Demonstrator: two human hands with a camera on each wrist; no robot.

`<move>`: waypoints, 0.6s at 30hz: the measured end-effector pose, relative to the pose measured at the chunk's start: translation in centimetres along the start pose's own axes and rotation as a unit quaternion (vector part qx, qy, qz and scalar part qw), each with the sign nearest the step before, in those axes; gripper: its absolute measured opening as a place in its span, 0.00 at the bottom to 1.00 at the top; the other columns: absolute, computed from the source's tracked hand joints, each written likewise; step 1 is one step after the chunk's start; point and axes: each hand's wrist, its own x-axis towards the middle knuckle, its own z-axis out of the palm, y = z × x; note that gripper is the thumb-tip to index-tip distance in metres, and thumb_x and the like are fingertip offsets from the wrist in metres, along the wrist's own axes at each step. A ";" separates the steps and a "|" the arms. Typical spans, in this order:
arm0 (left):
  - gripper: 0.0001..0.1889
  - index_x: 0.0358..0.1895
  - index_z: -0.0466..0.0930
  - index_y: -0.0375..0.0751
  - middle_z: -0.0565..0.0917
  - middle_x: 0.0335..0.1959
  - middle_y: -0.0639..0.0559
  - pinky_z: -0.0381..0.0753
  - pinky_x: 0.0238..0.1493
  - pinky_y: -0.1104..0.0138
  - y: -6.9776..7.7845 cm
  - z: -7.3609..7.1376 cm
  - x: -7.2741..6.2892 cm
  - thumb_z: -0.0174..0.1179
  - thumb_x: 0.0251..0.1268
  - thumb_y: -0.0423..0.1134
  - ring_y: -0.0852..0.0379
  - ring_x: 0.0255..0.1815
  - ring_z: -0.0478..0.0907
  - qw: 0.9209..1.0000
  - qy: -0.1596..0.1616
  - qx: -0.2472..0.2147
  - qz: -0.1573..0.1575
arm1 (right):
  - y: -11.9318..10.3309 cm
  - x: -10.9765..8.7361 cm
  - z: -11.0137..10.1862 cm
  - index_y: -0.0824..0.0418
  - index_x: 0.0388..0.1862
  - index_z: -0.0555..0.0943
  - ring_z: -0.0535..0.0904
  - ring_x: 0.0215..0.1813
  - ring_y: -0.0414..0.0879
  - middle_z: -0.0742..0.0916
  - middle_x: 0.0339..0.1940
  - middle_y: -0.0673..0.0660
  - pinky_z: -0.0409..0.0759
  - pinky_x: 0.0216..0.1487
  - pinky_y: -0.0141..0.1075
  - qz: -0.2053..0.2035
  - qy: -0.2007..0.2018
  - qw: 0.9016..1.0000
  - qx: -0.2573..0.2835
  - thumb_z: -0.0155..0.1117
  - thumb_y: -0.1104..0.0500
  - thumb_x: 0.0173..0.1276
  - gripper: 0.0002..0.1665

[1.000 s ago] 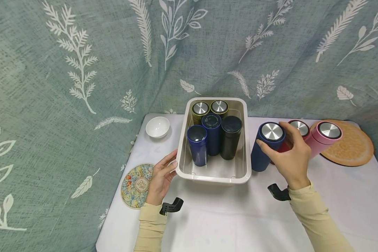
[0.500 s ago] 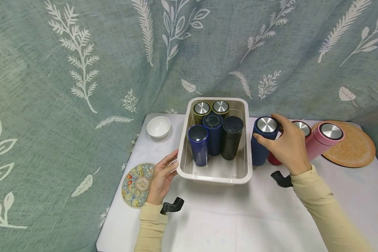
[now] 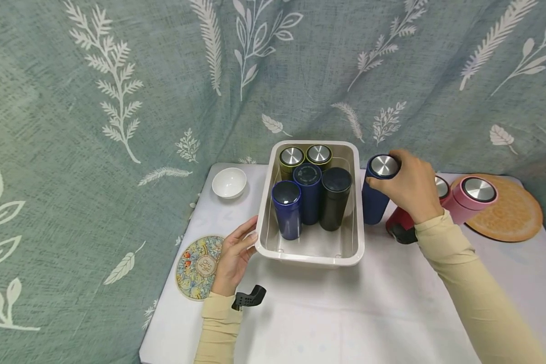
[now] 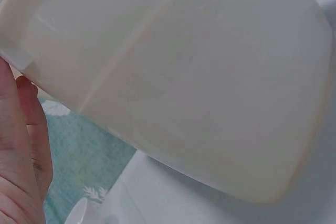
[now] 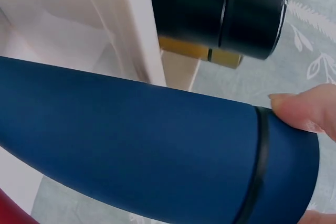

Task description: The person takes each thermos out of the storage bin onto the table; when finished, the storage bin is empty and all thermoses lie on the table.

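My right hand [image 3: 411, 184] holds a dark blue thermos bottle [image 3: 375, 202] by its silver-topped lid, just outside the right wall of a cream plastic tub [image 3: 310, 261]. In the right wrist view, the thumb presses the lid end of this blue thermos [image 5: 136, 140], which slants across the picture. My left hand [image 3: 233, 255] touches the tub's left rim near the front corner, its fingers fairly straight. Inside the tub stand two olive bottles with silver lids, a glossy blue bottle [image 3: 288, 220], a navy bottle [image 3: 308, 199] and a black bottle [image 3: 334, 205].
A red bottle [image 3: 400, 217], partly hidden by my right wrist, and a pink bottle [image 3: 464, 207] stand to the right. Behind them lies a round orange-patterned mat [image 3: 511, 217]. A white bowl [image 3: 229, 183] and a floral round mat [image 3: 199, 268] are at left. Patterned cloth hangs behind.
My right hand has carried the blue thermos away from me toward the back, alongside the tub's right wall and slightly left. My left hand and the tub stay in place.
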 end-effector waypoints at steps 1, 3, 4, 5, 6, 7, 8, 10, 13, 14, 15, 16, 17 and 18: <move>0.29 0.73 0.63 0.26 0.83 0.56 0.56 0.85 0.45 0.73 0.0 0.0 0.0 0.55 0.70 0.26 0.64 0.51 0.84 1.000 -0.001 0.000 0.000 | -0.1 0.3 -0.1 0.70 0.60 0.78 0.80 0.49 0.72 0.85 0.50 0.74 0.73 0.49 0.61 0.002 -0.008 1.000 -0.004 0.77 0.50 0.52 0.40; 0.29 0.73 0.62 0.26 0.83 0.56 0.57 0.85 0.45 0.74 0.1 0.0 0.0 0.55 0.70 0.26 0.64 0.51 0.84 1.000 -0.002 -0.002 0.000 | -0.2 1.0 -0.2 0.71 0.60 0.77 0.79 0.48 0.73 0.85 0.51 0.75 0.73 0.48 0.61 0.002 -0.019 1.000 -0.015 0.76 0.50 0.52 0.40; 0.29 0.73 0.62 0.26 0.83 0.56 0.57 0.85 0.45 0.74 0.1 0.0 0.0 0.55 0.70 0.26 0.64 0.51 0.84 1.000 -0.002 -0.003 0.000 | -0.2 1.2 -0.2 0.72 0.60 0.77 0.79 0.48 0.73 0.85 0.50 0.75 0.73 0.47 0.61 0.000 -0.022 1.000 -0.021 0.76 0.50 0.52 0.40; 0.29 0.73 0.62 0.26 0.83 0.56 0.57 0.85 0.44 0.74 0.1 0.0 -0.1 0.55 0.70 0.26 0.64 0.51 0.84 1.000 -0.002 -0.004 0.000 | -0.1 1.5 -0.3 0.72 0.59 0.77 0.79 0.47 0.74 0.85 0.49 0.76 0.74 0.47 0.62 -0.002 -0.024 0.999 -0.027 0.76 0.50 0.52 0.40; 0.29 0.73 0.62 0.26 0.83 0.56 0.57 0.85 0.44 0.74 0.1 0.0 -0.1 0.56 0.70 0.26 0.64 0.50 0.84 1.000 -0.002 -0.005 0.000 | -0.1 1.8 -0.3 0.73 0.59 0.78 0.79 0.47 0.74 0.85 0.49 0.76 0.74 0.46 0.62 -0.003 -0.026 0.999 -0.031 0.76 0.51 0.52 0.40; 0.29 0.73 0.62 0.26 0.83 0.56 0.57 0.85 0.44 0.74 0.2 0.0 -0.1 0.56 0.70 0.26 0.64 0.50 0.85 1.000 -0.002 -0.006 0.000 | -0.1 2.0 -0.3 0.73 0.58 0.78 0.79 0.47 0.74 0.85 0.48 0.77 0.74 0.46 0.62 -0.005 -0.028 0.999 -0.036 0.76 0.51 0.51 0.40; 0.29 0.73 0.62 0.26 0.83 0.56 0.57 0.85 0.44 0.74 0.2 0.0 -0.1 0.55 0.70 0.26 0.64 0.50 0.85 1.000 -0.001 -0.006 0.000 | 0.0 2.2 -0.3 0.74 0.57 0.78 0.79 0.47 0.75 0.85 0.48 0.77 0.74 0.47 0.63 -0.005 -0.030 0.999 -0.041 0.77 0.51 0.51 0.39; 0.29 0.73 0.62 0.26 0.83 0.56 0.57 0.85 0.44 0.75 0.2 0.0 -0.2 0.55 0.70 0.26 0.64 0.50 0.85 1.000 -0.001 -0.006 0.000 | 0.1 2.6 -0.3 0.74 0.55 0.78 0.78 0.48 0.75 0.85 0.47 0.77 0.74 0.48 0.64 0.001 -0.037 0.998 -0.046 0.77 0.51 0.50 0.39; 0.28 0.73 0.63 0.27 0.84 0.56 0.57 0.85 0.45 0.75 0.2 0.1 -0.3 0.54 0.70 0.26 0.64 0.50 0.84 1.000 0.000 -0.007 -0.004 | 0.5 3.1 -0.2 0.75 0.56 0.77 0.78 0.50 0.75 0.84 0.48 0.78 0.74 0.52 0.65 0.020 -0.054 0.997 -0.051 0.77 0.51 0.50 0.40; 0.28 0.73 0.63 0.27 0.84 0.56 0.57 0.85 0.45 0.75 0.2 0.1 -0.2 0.54 0.70 0.25 0.64 0.50 0.84 1.000 0.000 -0.008 -0.005 | 0.6 3.3 -0.1 0.75 0.57 0.77 0.78 0.51 0.75 0.84 0.48 0.78 0.74 0.53 0.65 0.028 -0.059 0.996 -0.052 0.77 0.51 0.50 0.41; 0.28 0.73 0.63 0.27 0.84 0.56 0.57 0.85 0.45 0.75 0.2 0.1 -0.2 0.54 0.70 0.25 0.64 0.50 0.84 1.000 0.000 -0.008 -0.004 | 0.7 3.5 0.0 0.75 0.57 0.77 0.77 0.52 0.75 0.84 0.48 0.78 0.74 0.53 0.65 0.034 -0.063 0.996 -0.053 0.77 0.51 0.50 0.41; 0.28 0.73 0.63 0.27 0.84 0.56 0.57 0.85 0.45 0.75 0.2 0.1 -0.2 0.54 0.70 0.25 0.64 0.50 0.84 1.000 0.000 -0.009 -0.004 | 0.8 3.6 0.1 0.76 0.57 0.77 0.77 0.52 0.75 0.84 0.49 0.78 0.74 0.54 0.65 0.038 -0.065 0.996 -0.054 0.77 0.51 0.50 0.41; 0.28 0.73 0.64 0.27 0.84 0.56 0.57 0.85 0.45 0.74 0.1 0.1 -0.2 0.54 0.70 0.25 0.64 0.50 0.84 1.000 0.000 -0.009 -0.004 | 0.9 3.8 0.1 0.76 0.57 0.77 0.77 0.52 0.75 0.84 0.49 0.78 0.74 0.54 0.65 0.043 -0.066 0.995 -0.054 0.77 0.51 0.50 0.41; 0.28 0.73 0.63 0.26 0.84 0.56 0.57 0.85 0.45 0.74 0.1 0.1 -0.2 0.54 0.70 0.25 0.64 0.51 0.84 1.000 -0.001 -0.008 -0.002 | 1.0 4.0 0.2 0.76 0.56 0.77 0.77 0.53 0.75 0.84 0.49 0.78 0.74 0.54 0.65 0.046 -0.067 0.995 -0.056 0.77 0.51 0.50 0.41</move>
